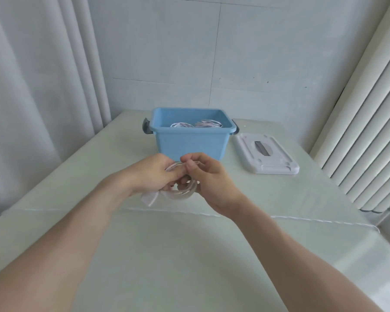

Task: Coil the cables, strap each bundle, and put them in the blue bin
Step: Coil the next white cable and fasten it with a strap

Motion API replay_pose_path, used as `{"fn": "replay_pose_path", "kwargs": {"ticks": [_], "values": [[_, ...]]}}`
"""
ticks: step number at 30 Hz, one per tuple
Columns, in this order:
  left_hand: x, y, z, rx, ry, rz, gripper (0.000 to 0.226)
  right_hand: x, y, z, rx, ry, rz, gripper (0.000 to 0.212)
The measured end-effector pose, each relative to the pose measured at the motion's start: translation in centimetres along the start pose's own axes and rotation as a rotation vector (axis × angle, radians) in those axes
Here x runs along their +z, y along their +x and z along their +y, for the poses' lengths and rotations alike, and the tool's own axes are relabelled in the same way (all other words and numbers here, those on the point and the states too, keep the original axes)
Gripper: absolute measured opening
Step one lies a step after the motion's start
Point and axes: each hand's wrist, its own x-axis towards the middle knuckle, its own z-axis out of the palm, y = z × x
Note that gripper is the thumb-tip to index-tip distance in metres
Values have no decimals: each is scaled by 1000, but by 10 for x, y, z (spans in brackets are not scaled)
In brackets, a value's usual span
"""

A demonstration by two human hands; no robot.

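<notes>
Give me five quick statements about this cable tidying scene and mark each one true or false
1. Both hands hold a coiled white cable above the table. True: the left hand and right hand both grip it.
2. The blue bin is empty. False: white cable bundles already lie inside it.
3. The bin's white lid lies on the table to the right of the bin. True.
4. The lid is clipped onto the bin. False: the bin is open and the lid lies apart from it.
5. The coil in the hands is black. False: it is white.
</notes>
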Motion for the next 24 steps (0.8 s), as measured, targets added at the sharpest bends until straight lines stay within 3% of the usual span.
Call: {"fn": "replay_pose_path", "kwargs": {"ticks": [3,6,8,11,13,15,17,19,21,24], "values": [[-27,3,-13,-20,27,87,45,0,25,-3,-39,-308,37,18],[-36,7,-36,-11,-294,397,44,-7,42,-2,52,-525,172,21],[-33,11,-48,23,-450,525,44,-4,45,5,131,-689,95,24],[-23,16,-52,57,-596,536,41,7,48,24,124,-858,-26,50],[-17,17,-50,97,-491,565,46,8,50,31,91,-887,-58,47],[-13,17,-50,118,-400,599,49,4,54,36,86,-878,-75,29],[-11,17,-48,106,-429,637,52,-2,54,36,66,-846,-34,18],[-11,18,-48,96,-448,672,58,-7,54,33,51,-780,64,21],[-9,20,-42,90,-404,644,54,-15,54,25,45,-707,178,23],[2,30,-31,66,-272,504,43,-30,48,9,34,-603,294,8]]}}
